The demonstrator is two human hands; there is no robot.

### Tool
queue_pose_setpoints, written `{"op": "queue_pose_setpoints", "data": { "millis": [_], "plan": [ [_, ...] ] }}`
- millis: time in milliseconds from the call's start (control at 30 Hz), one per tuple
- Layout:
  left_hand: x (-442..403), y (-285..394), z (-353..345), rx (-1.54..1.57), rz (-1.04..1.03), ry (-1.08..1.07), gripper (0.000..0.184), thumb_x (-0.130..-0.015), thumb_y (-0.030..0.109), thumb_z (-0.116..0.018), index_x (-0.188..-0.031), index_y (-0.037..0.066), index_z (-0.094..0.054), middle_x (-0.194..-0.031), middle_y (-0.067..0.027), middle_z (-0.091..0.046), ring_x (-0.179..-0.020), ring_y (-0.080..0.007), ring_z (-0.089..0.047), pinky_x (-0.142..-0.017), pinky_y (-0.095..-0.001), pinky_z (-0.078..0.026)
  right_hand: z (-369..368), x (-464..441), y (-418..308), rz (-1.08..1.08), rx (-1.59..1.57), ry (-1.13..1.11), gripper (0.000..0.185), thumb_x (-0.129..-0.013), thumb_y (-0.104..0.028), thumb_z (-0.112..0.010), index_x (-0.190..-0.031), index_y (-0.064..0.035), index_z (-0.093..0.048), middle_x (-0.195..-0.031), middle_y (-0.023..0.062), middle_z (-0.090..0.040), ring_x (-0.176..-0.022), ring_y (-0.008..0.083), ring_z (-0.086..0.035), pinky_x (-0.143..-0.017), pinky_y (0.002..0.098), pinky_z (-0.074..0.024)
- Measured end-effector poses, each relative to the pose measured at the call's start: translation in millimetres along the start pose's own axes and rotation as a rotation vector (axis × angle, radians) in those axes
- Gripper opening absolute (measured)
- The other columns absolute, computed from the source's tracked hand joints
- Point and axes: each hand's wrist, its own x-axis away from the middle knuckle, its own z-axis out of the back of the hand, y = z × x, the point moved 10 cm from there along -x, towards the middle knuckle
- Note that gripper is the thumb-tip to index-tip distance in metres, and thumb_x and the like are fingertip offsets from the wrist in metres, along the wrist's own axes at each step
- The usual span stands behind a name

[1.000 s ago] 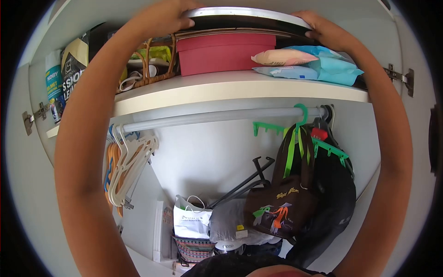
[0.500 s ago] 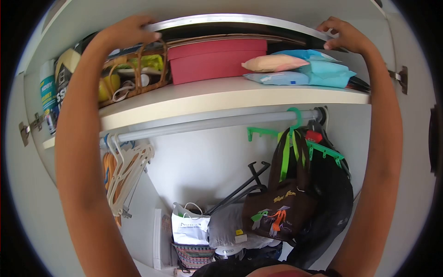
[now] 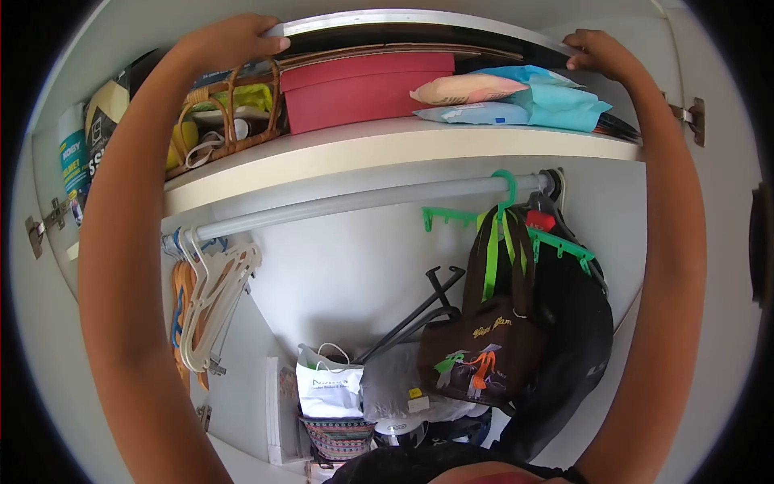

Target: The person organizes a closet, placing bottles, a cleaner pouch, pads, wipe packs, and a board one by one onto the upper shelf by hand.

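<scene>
Both my arms reach up to the top shelf of a wardrobe. A wide, flat dark board with a silver edge point(image 3: 403, 16) lies across the back of that shelf, above the other things. My left hand point(image 3: 234, 42) is closed on its left end, with the thumb under the silver edge. At the opposite end, my right hand point(image 3: 601, 55) pinches the corner between fingers and thumb. Below the board are a red lidded box point(image 3: 359, 93), a wicker basket point(image 3: 234, 141) of small items, and soft blue and peach packets point(image 3: 476, 89).
A spray can point(image 3: 72, 153) stands on the shelf's left side. Beneath the shelf point(image 3: 403, 153), a rail point(image 3: 355, 198) carries hangers point(image 3: 214, 298) and a brown tote bag point(image 3: 484, 347). A white paper bag point(image 3: 329, 387) is lower down. Open doors with hinges flank both sides.
The view has shifted slightly, so the shelf and its things appear higher. My right-hand fingers have closed more firmly over the board's corner. My left hand keeps its hold.
</scene>
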Motion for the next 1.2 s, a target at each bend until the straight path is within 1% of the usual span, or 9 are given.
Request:
{"op": "queue_pose_setpoints", "data": {
  "millis": [200, 267, 400, 600, 700, 767, 900, 967, 1200],
  "plan": [
    [7.1, 7.6, -6.1, -0.155, 0.052, -0.145, 0.057, -0.089, 0.052, -0.045, -0.121, 0.005, -0.051, -0.107, -0.0176, -0.060, -0.095, -0.0280, -0.058, -0.084, -0.0380, -0.044, -7.4, 13.8, -8.1, 0.061, -0.015, 0.025, 0.038, -0.070, -0.022, -0.070, -0.102, -0.0049, -0.062, -0.092, 0.0145, -0.060, -0.086, 0.0326, -0.056, -0.077, 0.0393, -0.0436],
    [9.5, 2.7, -11.7, 0.069, 0.132, -0.135, 0.054, -0.092, 0.045, -0.044, -0.132, 0.008, -0.044, -0.123, -0.0149, -0.053, -0.112, -0.0272, -0.051, -0.095, -0.0366, -0.039, -8.8, 13.6, -6.1, 0.042, -0.039, 0.029, 0.038, -0.070, -0.020, -0.070, -0.104, -0.0058, -0.062, -0.093, 0.0135, -0.060, -0.087, 0.0319, -0.056, -0.078, 0.0385, -0.0439],
    [16.2, -19.9, 4.2, 0.257, 0.211, 0.049, 0.060, -0.091, 0.050, -0.044, -0.136, 0.011, -0.040, -0.128, -0.0129, -0.050, -0.119, -0.0274, -0.047, -0.098, -0.0381, -0.037, -2.3, 16.9, -6.0, 0.042, -0.153, 0.082, 0.041, -0.069, -0.014, -0.070, -0.109, -0.0085, -0.061, -0.098, 0.0104, -0.059, -0.090, 0.0283, -0.056, -0.082, 0.0365, -0.0445],
    [26.7, -35.3, 2.4, 0.223, 0.235, -0.108, 0.056, -0.089, 0.050, -0.049, -0.128, 0.009, -0.049, -0.117, -0.0118, -0.056, -0.105, -0.0238, -0.052, -0.087, -0.0359, -0.042, -6.5, 12.5, -10.2, 0.027, -0.300, 0.038, 0.041, -0.071, -0.011, -0.070, -0.112, -0.0094, -0.061, -0.101, 0.0089, -0.059, -0.092, 0.0254, -0.058, -0.085, 0.0357, -0.0448],
    [21.1, -44.0, -9.5, 0.049, 0.229, -0.237, 0.044, -0.086, 0.041, -0.057, -0.111, 0.004, -0.057, -0.098, -0.0102, -0.061, -0.089, -0.0205, -0.055, -0.078, -0.0353, -0.043, -9.7, 9.0, -9.6, 0.049, -0.289, -0.001, 0.040, -0.070, -0.011, -0.069, -0.109, -0.0061, -0.061, -0.098, 0.0081, -0.058, -0.089, 0.0242, -0.056, -0.083, 0.0344, -0.0446],
    [9.9, -37.0, -5.5, -0.025, 0.042, -0.109, 0.036, -0.082, 0.033, -0.063, -0.092, 0.000, -0.058, -0.081, -0.0115, -0.062, -0.077, -0.0217, -0.057, -0.071, -0.0363, -0.043, -8.9, 6.6, -9.9, 0.045, -0.280, -0.024, 0.038, -0.072, -0.011, -0.068, -0.108, -0.0048, -0.061, -0.096, 0.0088, -0.058, -0.087, 0.0241, -0.056, -0.082, 0.0344, -0.0446],
    [4.6, -43.2, -7.8, -0.174, 0.076, -0.042, 0.032, -0.078, 0.027, -0.066, -0.089, -0.003, -0.061, -0.077, -0.0155, -0.062, -0.073, -0.0246, -0.058, -0.068, -0.0371, -0.043, -12.3, 1.0, -9.8, 0.096, -0.266, -0.062, 0.032, -0.075, -0.011, -0.064, -0.105, -0.0025, -0.061, -0.093, 0.0104, -0.057, -0.083, 0.0241, -0.056, -0.079, 0.0348, -0.0446],
    [-1.7, -56.5, -33.0, -0.360, 0.119, -0.247, 0.026, -0.073, 0.018, -0.069, -0.089, -0.001, -0.065, -0.082, -0.0164, -0.063, -0.075, -0.0274, -0.060, -0.067, -0.0388, -0.045, -9.3, 4.3, -16.1, 0.070, -0.250, -0.053, 0.031, -0.075, -0.010, -0.063, -0.105, -0.0022, -0.061, -0.093, 0.0102, -0.057, -0.082, 0.0243, -0.056, -0.079, 0.0348, -0.0447],
    [6.0, -59.5, -47.7, -0.296, -0.041, -0.235, 0.035, -0.067, 0.004, -0.066, -0.102, 0.009, -0.068, -0.082, -0.0132, -0.066, -0.076, -0.0271, -0.063, -0.072, -0.0386, -0.048, -12.2, 4.5, -13.2, 0.104, -0.228, -0.032, 0.030, -0.075, -0.008, -0.061, -0.104, -0.0016, -0.061, -0.092, 0.0106, -0.056, -0.080, 0.0255, -0.056, -0.077, 0.0352, -0.0450]
  ]
}}
